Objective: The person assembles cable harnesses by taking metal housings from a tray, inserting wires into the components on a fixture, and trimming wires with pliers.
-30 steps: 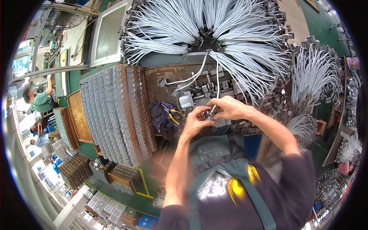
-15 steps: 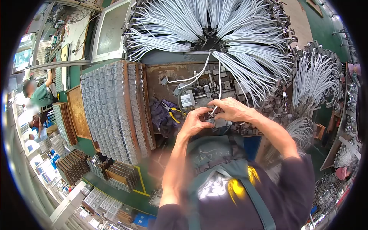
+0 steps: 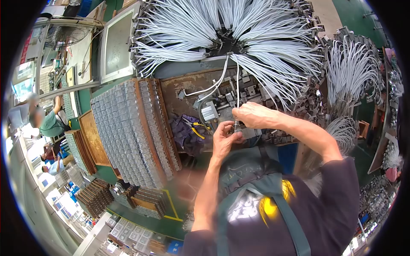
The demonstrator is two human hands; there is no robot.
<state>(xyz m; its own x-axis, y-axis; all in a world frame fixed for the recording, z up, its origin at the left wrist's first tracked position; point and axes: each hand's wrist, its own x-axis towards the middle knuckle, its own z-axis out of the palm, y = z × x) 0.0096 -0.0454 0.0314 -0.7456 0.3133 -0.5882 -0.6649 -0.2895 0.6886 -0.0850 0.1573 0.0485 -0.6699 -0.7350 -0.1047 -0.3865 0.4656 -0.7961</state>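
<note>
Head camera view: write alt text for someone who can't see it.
A person's right hand pinches a white cable above a small metal part in the left hand. Beyond, bundled white cables fan out; pliers lie at left.

Smooth plastic, dull metal, matt cloth.
The cables look like smooth plastic with a soft sheen, the fitting like shiny metal. The bench is scuffed and patchy; the stacked blocks look dull metal, the boards matt wood. The pliers have plastic-looking grips; the rag is crumpled, matt cloth.
</note>
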